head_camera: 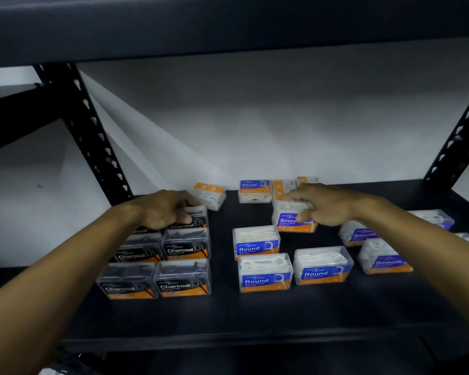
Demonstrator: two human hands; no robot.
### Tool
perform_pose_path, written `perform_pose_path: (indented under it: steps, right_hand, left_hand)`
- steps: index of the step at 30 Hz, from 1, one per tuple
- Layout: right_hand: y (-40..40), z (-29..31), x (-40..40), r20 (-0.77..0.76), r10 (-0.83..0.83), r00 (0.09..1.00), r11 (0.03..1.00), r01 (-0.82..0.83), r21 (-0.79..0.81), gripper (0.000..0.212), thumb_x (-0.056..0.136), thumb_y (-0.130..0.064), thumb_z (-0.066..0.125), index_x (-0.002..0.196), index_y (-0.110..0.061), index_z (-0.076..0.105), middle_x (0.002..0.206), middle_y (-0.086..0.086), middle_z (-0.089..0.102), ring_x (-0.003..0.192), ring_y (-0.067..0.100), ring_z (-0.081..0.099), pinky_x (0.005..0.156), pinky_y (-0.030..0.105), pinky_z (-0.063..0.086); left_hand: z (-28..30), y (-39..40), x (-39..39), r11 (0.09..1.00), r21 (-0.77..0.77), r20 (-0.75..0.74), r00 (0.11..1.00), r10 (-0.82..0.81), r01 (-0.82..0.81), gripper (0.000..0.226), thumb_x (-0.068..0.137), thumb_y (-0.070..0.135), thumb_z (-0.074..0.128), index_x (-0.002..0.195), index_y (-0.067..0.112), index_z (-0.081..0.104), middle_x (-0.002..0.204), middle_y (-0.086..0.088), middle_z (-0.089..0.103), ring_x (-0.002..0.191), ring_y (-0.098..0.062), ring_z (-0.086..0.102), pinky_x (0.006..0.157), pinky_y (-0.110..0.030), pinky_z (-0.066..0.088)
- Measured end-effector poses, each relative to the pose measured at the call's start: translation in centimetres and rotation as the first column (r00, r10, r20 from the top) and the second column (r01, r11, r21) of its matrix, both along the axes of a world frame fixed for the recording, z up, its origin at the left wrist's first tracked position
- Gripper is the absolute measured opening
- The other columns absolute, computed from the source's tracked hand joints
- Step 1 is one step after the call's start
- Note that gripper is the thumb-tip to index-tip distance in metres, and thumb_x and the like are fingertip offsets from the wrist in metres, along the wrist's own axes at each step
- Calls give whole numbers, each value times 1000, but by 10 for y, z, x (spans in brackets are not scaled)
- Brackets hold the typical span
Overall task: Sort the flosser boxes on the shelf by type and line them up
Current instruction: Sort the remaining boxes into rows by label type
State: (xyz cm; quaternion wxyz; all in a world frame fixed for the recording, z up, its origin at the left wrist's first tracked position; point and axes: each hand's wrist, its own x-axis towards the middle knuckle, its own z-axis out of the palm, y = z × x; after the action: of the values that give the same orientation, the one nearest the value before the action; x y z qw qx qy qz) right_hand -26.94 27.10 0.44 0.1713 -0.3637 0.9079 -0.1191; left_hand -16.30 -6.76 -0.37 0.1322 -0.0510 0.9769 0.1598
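The shelf (255, 315) was dark, matte metal with perforated uprights. The boxes were clear, rounded plastic tubs with orange-based labels. Six black-labelled "Charcoal" boxes (185, 243) stood in two columns at left; three blue "Round" boxes (256, 241) sat mid-shelf, a fourth at the back. "Smooth" boxes (385, 257) lay loosely at right. The left hand (165, 208) rested on the rear Charcoal box, fingers loosely curled over its top, thumb against the front. The right hand (322, 205) gripped a Smooth box (289, 219), fingers across the lid and thumb on the label, the box tilted. Smaller print was unreadable.
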Motion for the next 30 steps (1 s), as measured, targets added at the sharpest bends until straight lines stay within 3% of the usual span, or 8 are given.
perform_pose_path:
  steps: [6, 14, 19, 25, 30]
  right_hand:
    - [2, 2, 7, -3, 49, 999, 999, -49, 8, 47, 91, -23, 60, 134, -33, 46, 115, -11, 45, 112, 11, 46, 89, 26, 38]
    - [8, 2, 3, -12, 10, 1000, 1000, -10, 3, 49, 91, -20, 59, 136, -32, 44, 123, -9, 46, 109, 8, 44, 91, 27, 39]
    - [25, 8, -15, -130, -86, 988, 996, 89, 20, 56, 88, -24, 62, 139, -32, 40, 132, -2, 45, 119, 18, 44, 96, 32, 38]
    - [50, 18, -26, -135, -230, 964, 969, 215, -118, 54, 84, -17, 66, 133, -30, 47, 130, 0, 50, 120, 19, 47, 101, 39, 41]
    - [67, 17, -31, -218, -288, 933, 955, 296, 7, 52, 84, -19, 64, 131, -33, 49, 128, 0, 51, 115, 21, 49, 92, 38, 43]
  left_hand:
    - [8, 10, -2, 998, -29, -68, 996, -51, 49, 43, 95, 44, 56, 134, 28, 48, 135, 8, 57, 123, -18, 51, 105, -39, 39]
    - [11, 34, -12, 969, -221, -167, 975, -149, 111, 47, 94, 46, 55, 136, 26, 50, 137, -2, 55, 123, -22, 49, 104, -39, 34]
    - [12, 69, -15, 972, -141, -219, 952, -214, 187, 55, 89, 60, 52, 133, 27, 54, 135, 1, 55, 121, -16, 49, 102, -34, 39]
    - [9, 120, -18, 940, 35, -81, 939, -335, 339, 59, 86, 54, 62, 137, 27, 49, 134, 7, 55, 117, -5, 51, 95, -20, 41]
    - [4, 134, -22, 923, 46, -26, 924, -381, 382, 58, 84, 46, 70, 136, 29, 50, 122, 9, 60, 106, -4, 57, 86, -18, 45]
